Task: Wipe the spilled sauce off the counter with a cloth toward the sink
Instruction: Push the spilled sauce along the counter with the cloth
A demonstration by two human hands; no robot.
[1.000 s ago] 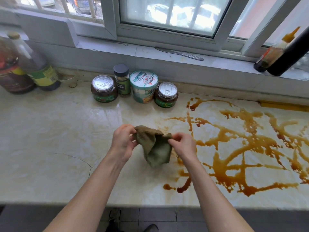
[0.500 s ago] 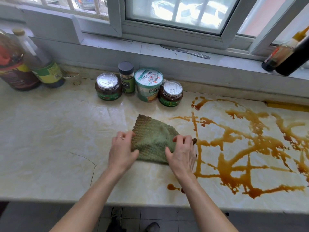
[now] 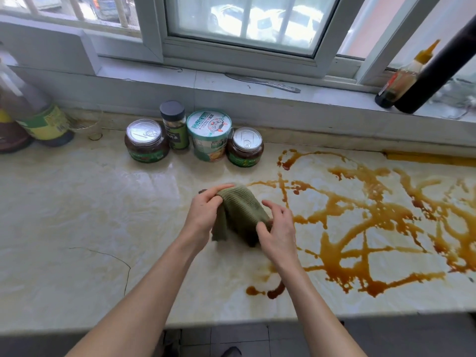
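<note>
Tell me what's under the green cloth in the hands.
Pale marble counter shows around the ribbed green cloth, gripped by the left hand and right hand. Brown sauce spill starts just right of it. The patch directly beneath is covered.

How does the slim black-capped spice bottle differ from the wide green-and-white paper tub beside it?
The spice bottle is narrow, the paper tub broad. The bottle has a plain black cap, the tub a printed green-and-white lid. Both stand upright on the counter.

Daylight falls through a white-framed sliding window [image 3: 152, 27] above a pale stone sill [image 3: 211, 80]. Parked cars [image 3: 265, 19] blur outside; grey floor tiles [image 3: 278, 338] lie below.
</note>
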